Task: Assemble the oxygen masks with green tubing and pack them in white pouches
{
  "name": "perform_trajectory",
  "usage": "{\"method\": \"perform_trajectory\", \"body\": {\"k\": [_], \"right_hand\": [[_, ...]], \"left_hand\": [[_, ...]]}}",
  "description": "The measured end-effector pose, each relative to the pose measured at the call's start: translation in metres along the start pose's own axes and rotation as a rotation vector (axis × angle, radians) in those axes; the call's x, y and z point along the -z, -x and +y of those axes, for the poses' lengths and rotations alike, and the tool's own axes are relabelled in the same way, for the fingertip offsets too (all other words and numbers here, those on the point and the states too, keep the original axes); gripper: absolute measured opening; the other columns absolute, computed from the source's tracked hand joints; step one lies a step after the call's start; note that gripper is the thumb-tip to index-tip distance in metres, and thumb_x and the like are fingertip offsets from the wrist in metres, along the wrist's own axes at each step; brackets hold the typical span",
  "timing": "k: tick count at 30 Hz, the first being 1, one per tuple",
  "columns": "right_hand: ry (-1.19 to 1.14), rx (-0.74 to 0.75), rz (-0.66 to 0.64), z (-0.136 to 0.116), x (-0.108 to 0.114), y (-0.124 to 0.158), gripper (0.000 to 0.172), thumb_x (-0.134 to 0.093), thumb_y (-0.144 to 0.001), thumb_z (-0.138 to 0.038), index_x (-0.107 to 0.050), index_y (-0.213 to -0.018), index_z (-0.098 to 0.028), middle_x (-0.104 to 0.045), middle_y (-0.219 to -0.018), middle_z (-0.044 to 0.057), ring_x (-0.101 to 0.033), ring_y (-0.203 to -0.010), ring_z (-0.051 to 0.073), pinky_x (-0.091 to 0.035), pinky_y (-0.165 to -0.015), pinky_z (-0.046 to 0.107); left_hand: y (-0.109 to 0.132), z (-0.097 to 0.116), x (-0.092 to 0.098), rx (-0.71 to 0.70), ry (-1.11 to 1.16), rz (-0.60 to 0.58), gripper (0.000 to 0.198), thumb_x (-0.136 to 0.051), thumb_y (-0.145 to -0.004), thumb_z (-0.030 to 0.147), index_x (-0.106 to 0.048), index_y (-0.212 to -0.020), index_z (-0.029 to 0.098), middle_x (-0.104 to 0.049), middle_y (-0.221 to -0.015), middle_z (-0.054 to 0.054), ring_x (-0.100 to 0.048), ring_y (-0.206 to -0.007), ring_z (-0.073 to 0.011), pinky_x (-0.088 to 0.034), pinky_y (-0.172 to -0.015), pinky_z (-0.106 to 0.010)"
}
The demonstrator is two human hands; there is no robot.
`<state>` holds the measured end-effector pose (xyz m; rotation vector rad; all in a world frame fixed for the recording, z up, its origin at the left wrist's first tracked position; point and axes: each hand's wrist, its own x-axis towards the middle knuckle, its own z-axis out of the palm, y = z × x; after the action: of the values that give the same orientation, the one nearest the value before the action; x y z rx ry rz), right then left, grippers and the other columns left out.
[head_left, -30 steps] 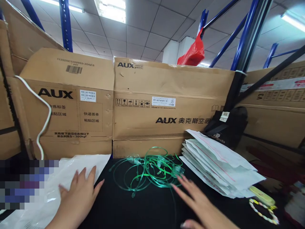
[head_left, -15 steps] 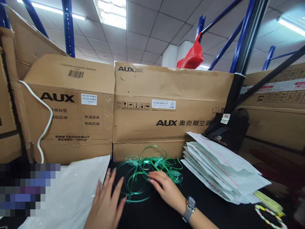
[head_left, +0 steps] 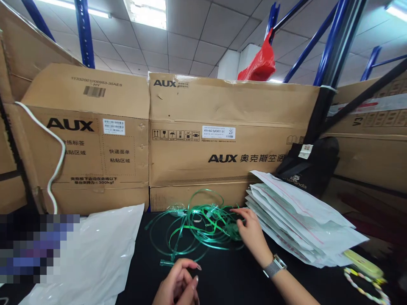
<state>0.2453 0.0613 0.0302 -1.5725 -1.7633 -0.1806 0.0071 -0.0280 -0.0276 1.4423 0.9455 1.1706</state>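
Note:
A tangle of clear green plastic tubing [head_left: 216, 245] with flat green straps lies on the black tabletop [head_left: 140, 271]. Its clear cup-like parts and small metal strip look like those of an oxygen mask. My right hand [head_left: 251, 228], with a watch on the wrist, is at the tangle's right side, fingers stretched out over it; whether they touch it I cannot tell. Nearer to me, my left hand [head_left: 179, 281] is loosely curled, palm side inward, with a gap between index finger and thumb and nothing visible in it. A tube connector [head_left: 165, 263] lies just beyond it.
White mailing bags [head_left: 302, 220] are stacked at right, by a yellow case [head_left: 364, 264] with a beaded loop [head_left: 359, 288]. A white plastic bag [head_left: 95, 250] lies at left. Large cardboard boxes [head_left: 229, 106] wall off the back; a black bag [head_left: 313, 169] leans there.
My left hand has drawn back toward me and right, its spread fingers now curled. My right hand has moved right across the tubing, which has shifted and spread somewhat.

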Motion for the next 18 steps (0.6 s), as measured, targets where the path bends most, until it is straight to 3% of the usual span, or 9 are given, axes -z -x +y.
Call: {"method": "perform_trajectory", "body": {"k": [3,6,11,15,18], "right_hand": [[0.096,-0.077,-0.056,0.008,0.0,0.002,0.048,-0.041,-0.062,0.0,-0.063,-0.102,-0.017,-0.055,-0.109,0.013,-0.048,-0.103,0.028,-0.036,-0.089,0.043],[0.149,-0.138,-0.156,0.013,-0.004,0.005,0.05,-0.042,-0.06,0.001,-0.065,-0.099,-0.02,-0.059,-0.107,0.012,-0.05,-0.101,0.031,-0.036,-0.085,0.045],[0.142,-0.168,-0.292,0.014,-0.007,0.005,0.048,-0.045,-0.058,0.0,-0.067,-0.093,-0.026,-0.065,-0.099,0.007,-0.057,-0.094,0.028,-0.038,-0.081,0.044],[0.105,-0.14,-0.275,0.009,0.002,-0.001,0.033,-0.045,-0.068,-0.009,-0.069,-0.086,-0.022,-0.065,-0.089,0.009,-0.056,-0.092,0.029,-0.036,-0.083,0.049],[0.023,-0.074,-0.228,0.0,0.011,-0.006,0.034,-0.039,-0.073,-0.011,-0.069,-0.084,-0.023,-0.061,-0.096,0.009,-0.053,-0.098,0.026,-0.036,-0.088,0.046]], "left_hand": [[-0.003,0.007,0.007,0.13,0.117,-0.113,0.038,-0.053,-0.073,0.052,-0.054,-0.089,0.017,-0.048,-0.046,0.006,-0.045,-0.039,-0.0083,-0.032,-0.041,-0.019],[-0.004,0.008,0.011,0.191,0.154,-0.174,0.04,-0.057,-0.068,0.054,-0.057,-0.08,0.016,-0.051,-0.042,0.005,-0.041,-0.039,-0.0072,-0.027,-0.042,-0.019],[-0.007,0.008,0.011,0.318,0.295,-0.222,0.038,-0.066,-0.061,0.051,-0.06,-0.066,0.014,-0.058,-0.05,0.001,-0.043,-0.04,-0.0052,-0.024,-0.04,-0.017],[-0.01,0.016,0.012,0.442,0.449,-0.24,0.039,-0.063,-0.063,0.051,-0.063,-0.066,0.012,-0.055,-0.039,0.001,-0.047,-0.035,-0.0069,-0.024,-0.035,-0.016],[-0.011,0.024,0.015,0.495,0.582,-0.237,0.041,-0.059,-0.068,0.051,-0.063,-0.064,0.011,-0.059,-0.041,-0.001,-0.053,-0.034,-0.0093,-0.032,-0.035,-0.017]]}}
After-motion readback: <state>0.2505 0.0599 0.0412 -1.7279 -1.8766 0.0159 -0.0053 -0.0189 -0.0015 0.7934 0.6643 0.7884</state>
